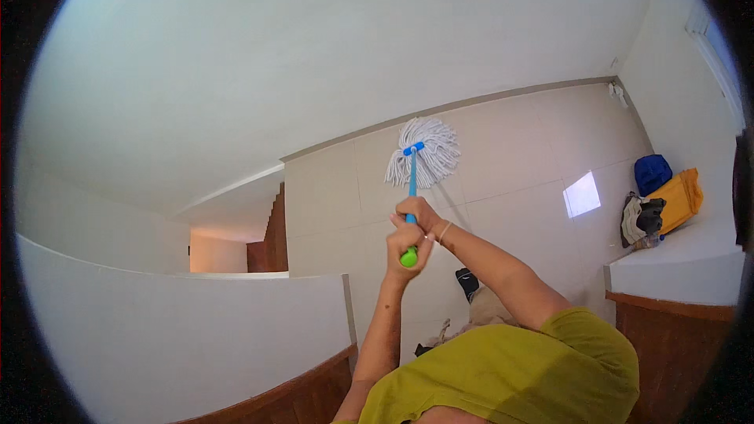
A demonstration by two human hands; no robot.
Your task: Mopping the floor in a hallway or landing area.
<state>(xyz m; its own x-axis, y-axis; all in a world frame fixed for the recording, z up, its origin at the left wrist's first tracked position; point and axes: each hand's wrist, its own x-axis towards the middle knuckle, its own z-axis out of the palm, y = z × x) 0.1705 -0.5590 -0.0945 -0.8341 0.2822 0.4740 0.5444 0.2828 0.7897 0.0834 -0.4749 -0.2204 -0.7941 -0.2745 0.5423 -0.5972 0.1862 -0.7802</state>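
Note:
Both of my hands are wrapped around the blue handle of a string mop (412,179). My left hand (402,250) grips it near the green end cap (409,257), closest to my body. Just ahead of it, my right hand (418,212) holds the shaft, with a pale band around that wrist. The mop's white string head (433,150) lies spread on the floor close to the wall's foot, joined to the shaft by a blue clamp (413,149). The fingers partly hide the shaft.
Beige floor tiles (506,171) meet a grey skirting (471,104) along the wall. At left, a stair opening (268,235) drops beside a low white wall (194,318). A blue bag (652,174), an orange bag (677,200) and dark-and-light cloth (642,218) lie at right.

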